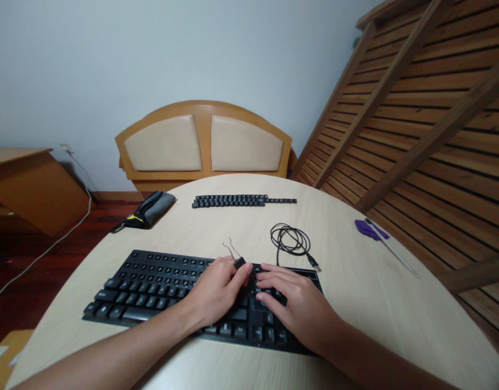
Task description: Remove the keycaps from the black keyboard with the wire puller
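Observation:
A black keyboard (129,299) lies on the table in front of me, its upper left rows stripped of caps and its lower rows still wearing theirs. My left hand (216,287) rests over the middle of it, closed on a keycap puller (240,263) with a black handle. Thin wire ends of the puller stick up past the fingers. Beside it, my right hand (298,303) lies over the keyboard's right part, fingers stretched out and thumb apart. Its fingertips are close to the puller's lower end; what they touch is partly hidden.
Loose black keycaps (231,201) stand in rows on the round table (334,227). A coiled USB cable (292,241) lies behind the keyboard. At the left is a dark folded pouch (154,210); at the right, a purple cloth (365,229) with a thin whitish stick (391,249).

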`<state>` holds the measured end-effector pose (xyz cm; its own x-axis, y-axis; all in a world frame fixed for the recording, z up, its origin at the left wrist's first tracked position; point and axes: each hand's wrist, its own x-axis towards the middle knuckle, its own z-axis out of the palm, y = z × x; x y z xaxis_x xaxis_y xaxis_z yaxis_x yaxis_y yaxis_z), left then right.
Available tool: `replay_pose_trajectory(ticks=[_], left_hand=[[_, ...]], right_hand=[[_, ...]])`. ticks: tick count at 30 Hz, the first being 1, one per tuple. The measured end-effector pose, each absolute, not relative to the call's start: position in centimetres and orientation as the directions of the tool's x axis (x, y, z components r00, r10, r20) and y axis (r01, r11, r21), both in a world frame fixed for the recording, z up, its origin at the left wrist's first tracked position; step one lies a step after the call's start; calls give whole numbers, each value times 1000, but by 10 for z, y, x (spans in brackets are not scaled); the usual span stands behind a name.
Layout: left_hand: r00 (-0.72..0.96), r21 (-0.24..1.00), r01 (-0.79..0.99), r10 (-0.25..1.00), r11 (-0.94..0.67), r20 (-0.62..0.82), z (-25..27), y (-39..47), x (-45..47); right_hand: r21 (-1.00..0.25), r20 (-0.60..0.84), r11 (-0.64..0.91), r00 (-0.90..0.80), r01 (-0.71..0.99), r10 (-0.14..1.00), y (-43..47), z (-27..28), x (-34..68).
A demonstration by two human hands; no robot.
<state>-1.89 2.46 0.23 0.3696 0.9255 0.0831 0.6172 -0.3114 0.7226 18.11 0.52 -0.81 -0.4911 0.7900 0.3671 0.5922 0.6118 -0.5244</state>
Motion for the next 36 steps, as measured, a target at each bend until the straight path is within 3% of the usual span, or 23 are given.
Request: replay_pose_trajectory(ticks=[36], left_hand=[[344,732,616,935,-291,82,7,23,-17]], right_hand=[[-530,373,611,-485,588,791,4,-8,181]])
